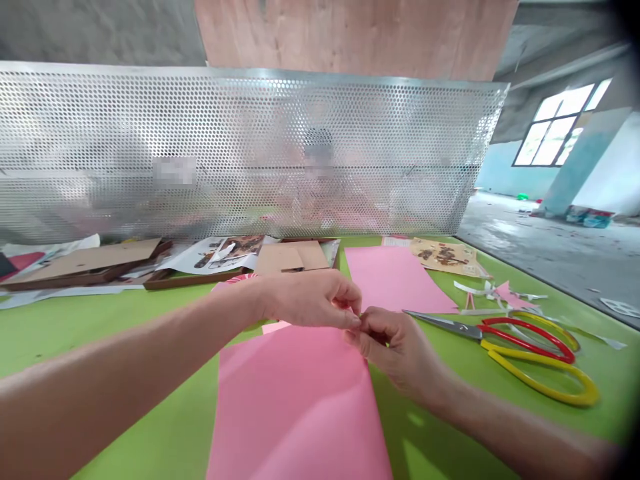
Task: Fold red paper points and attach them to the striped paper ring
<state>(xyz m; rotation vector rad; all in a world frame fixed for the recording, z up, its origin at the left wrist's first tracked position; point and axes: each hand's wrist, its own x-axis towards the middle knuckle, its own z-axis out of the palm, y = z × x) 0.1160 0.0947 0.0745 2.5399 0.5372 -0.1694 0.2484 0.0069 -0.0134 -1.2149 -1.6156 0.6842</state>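
A large pink sheet of paper (295,400) lies before me on the green table, its right part lifted in a soft curve. At its far right corner, my left hand (320,300) and my right hand (400,350) meet with fingertips pinched together on the paper. Both hands are closed, and the exact fold or edge between the fingertips is hidden. To the right of my right hand lie scissors (470,330) with red and yellow handles, blades pointing left. A second pink sheet (395,277) rests flat beyond my hands.
White and pink paper scraps (510,293) lie beyond the scissors. Along the back are a patterned tan sheet (445,257), brown cardboard (315,253) and a shallow tray (165,280) with printed papers. A perforated metal screen (240,153) stands behind, with a person's blurred shape beyond it.
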